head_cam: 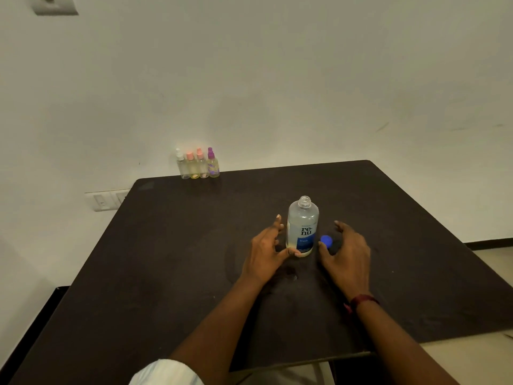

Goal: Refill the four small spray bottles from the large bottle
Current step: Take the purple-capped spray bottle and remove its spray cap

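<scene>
A large clear bottle (302,226) with a blue "renu" label stands upright and uncapped in the middle of the dark table (166,259). Its blue cap (326,241) lies on the table just right of its base. My left hand (268,251) is open beside the bottle's left side, the thumb touching its base. My right hand (345,252) is open to the right, spread over the cap, the thumb close to it. Several small spray bottles (197,163) stand in a row at the table's far edge against the wall: one white-topped, two pink-topped, one purple-topped (213,162).
A white wall runs behind the table, with a switch plate (107,200) at the far-left corner. The table's right edge drops to a pale floor (488,257). A red band (361,301) circles my right wrist.
</scene>
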